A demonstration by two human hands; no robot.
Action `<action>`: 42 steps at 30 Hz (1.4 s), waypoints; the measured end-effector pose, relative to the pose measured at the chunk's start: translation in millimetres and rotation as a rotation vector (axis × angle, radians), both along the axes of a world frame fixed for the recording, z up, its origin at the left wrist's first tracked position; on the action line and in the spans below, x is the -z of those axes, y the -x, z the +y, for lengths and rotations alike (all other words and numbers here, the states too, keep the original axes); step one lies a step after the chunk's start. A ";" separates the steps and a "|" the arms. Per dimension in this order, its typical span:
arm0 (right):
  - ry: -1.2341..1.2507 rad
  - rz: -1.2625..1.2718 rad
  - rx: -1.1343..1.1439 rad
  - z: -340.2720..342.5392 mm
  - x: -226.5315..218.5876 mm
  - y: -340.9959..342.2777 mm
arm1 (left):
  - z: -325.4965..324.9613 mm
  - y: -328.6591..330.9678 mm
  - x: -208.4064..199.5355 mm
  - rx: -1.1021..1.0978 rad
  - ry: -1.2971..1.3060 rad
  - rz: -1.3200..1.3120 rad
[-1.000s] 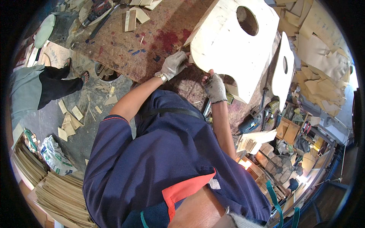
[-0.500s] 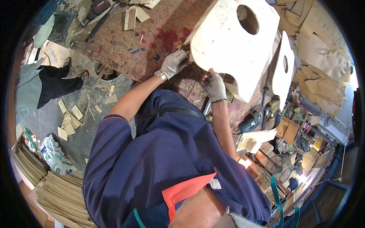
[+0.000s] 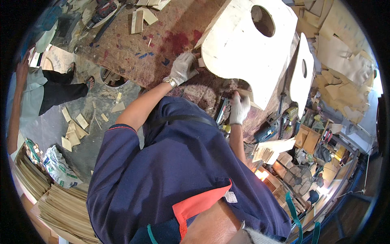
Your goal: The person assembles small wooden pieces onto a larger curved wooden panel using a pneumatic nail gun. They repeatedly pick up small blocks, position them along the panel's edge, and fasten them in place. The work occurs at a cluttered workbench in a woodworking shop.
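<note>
Firstly, we list the left hand (image 3: pixel 183 68), gloved in pale knit: fingers curled and set close together at the near-left corner of a pale wooden box (image 3: pixel 250 49); whether they pinch its edge we cannot tell, though we judge the place chosen to steady that corner. Secondly, the right hand (image 3: pixel 240 109), likewise gloved: a bare fingertip pointing to the far side, the other fingers bent and partly hidden, their grip, if any, beyond our reading; it lies just on the near side of the box's curved cut-out, and we suppose that opening gives it access. Just left of it we note a slim dark-and-silver object (image 3: pixel 222 110). The box itself rests on a stained brown workbench (image 3: pixel 174 22), on the far side of both hands and toward the right; its cut-out faces near, its oval hole lies toward the far end, and its long axis appears to run near to far, leaning right as it recedes. Right of it we enter a second holed panel (image 3: pixel 302 77), its long axis likewise near to far, and, nearer, a blue power tool (image 3: pixel 266 132). Far left: wood offcuts (image 3: pixel 138 22) and a drill (image 3: pixel 102 13), laid, we judge, out of the hands' way.
</note>
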State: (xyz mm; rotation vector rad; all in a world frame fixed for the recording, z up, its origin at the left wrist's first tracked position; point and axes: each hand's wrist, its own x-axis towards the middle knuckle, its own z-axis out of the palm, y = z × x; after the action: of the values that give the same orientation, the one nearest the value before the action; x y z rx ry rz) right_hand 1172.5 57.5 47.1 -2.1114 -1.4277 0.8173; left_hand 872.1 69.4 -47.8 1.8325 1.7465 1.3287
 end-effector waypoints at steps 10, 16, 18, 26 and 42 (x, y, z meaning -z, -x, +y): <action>0.352 -0.094 0.027 -55.0 47.3 -106.5 | -0.4 0.5 7.9 0.017 0.087 0.088; 0.360 -0.390 -0.252 -43.7 -49.9 -30.9 | -1.0 1.7 13.3 0.021 0.134 0.100; 0.250 -0.424 -0.290 -45.4 -88.0 5.6 | 3.2 0.9 12.5 0.024 0.086 0.074; 0.142 0.110 -0.475 6.5 -165.4 71.5 | 0.7 -0.7 11.8 -0.006 0.021 0.061; 0.272 0.071 -0.519 39.0 -158.0 130.0 | 1.8 5.7 7.8 0.078 -0.003 0.058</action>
State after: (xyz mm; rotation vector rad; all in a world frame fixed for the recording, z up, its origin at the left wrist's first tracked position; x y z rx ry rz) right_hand 1042.5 96.5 205.2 -1.8843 -1.9526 1.3309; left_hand 866.4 71.2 -55.6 1.9382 1.6829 1.2617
